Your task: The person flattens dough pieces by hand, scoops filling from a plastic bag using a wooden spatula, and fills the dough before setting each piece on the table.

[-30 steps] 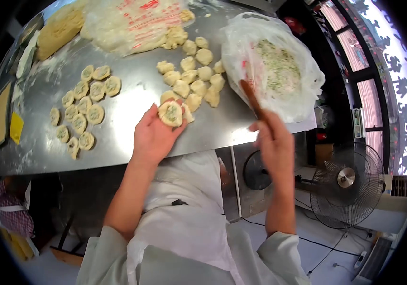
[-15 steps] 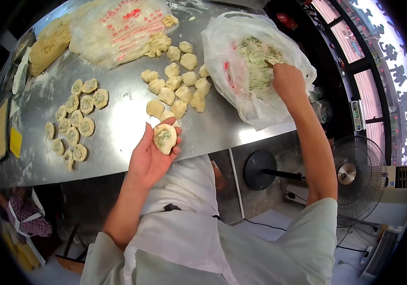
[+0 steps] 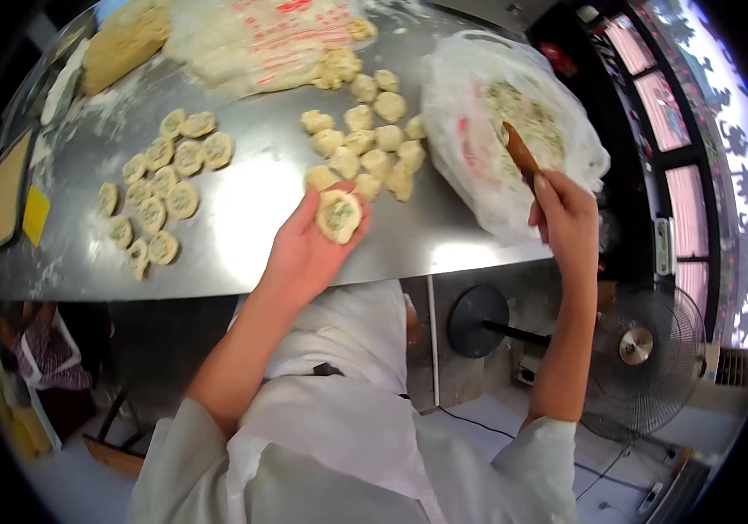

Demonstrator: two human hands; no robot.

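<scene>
My left hand [image 3: 297,251] cradles a dough wrapper [image 3: 339,217] with pale filling flecked green in its middle, its fingers curled behind the dough. In my right hand [image 3: 569,214] is a brown wooden spatula [image 3: 520,150], its tip pointing up and left, with a bit of filling at the end. The spatula is over a white plastic bag [image 3: 452,166] that holds the green-flecked filling [image 3: 527,112]. Behind my left hand lie several plain dough lumps [image 3: 344,162]. Several filled dough rounds [image 3: 182,200], open on top, lie to the left.
The steel table [image 3: 243,175] carries a big dough mass under printed plastic [image 3: 251,39] and a brownish block [image 3: 125,48] at the back. A yellow card [image 3: 36,215] lies at the left edge. A standing fan [image 3: 636,346] is at the right; another person [image 3: 46,354] appears lower left.
My right hand has lifted back out of the filling, bringing the wooden spatula into sight. The left hand still holds the filled wrapper. The whole view has shifted somewhat.
</scene>
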